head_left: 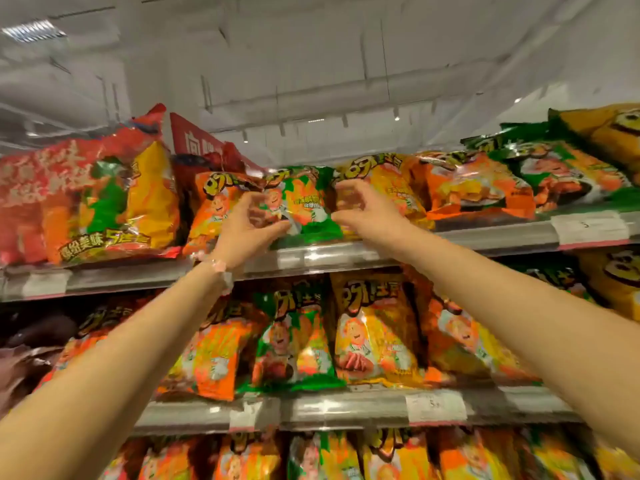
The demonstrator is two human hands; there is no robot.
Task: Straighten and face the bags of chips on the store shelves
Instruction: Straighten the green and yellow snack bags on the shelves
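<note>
Both hands up at the top shelf, framing the green bag of chips

In the middle of the frame, our left hand [247, 225] and right hand [360, 206] sit on either side of the green bag [304, 202], fingers curled and spread; motion blur means we cannot tell whether either actually grips it or just touches its edges. The bag stands on the top shelf [346, 252], pressed between an orange bag [211, 209] and a yellow bag [391, 188]. The likely risk, we judge: the packs are slick and crowded, so a tug on one side could tip the neighbours forward off the shelf lip, and squeezing too hard could crush the chips.
</note>
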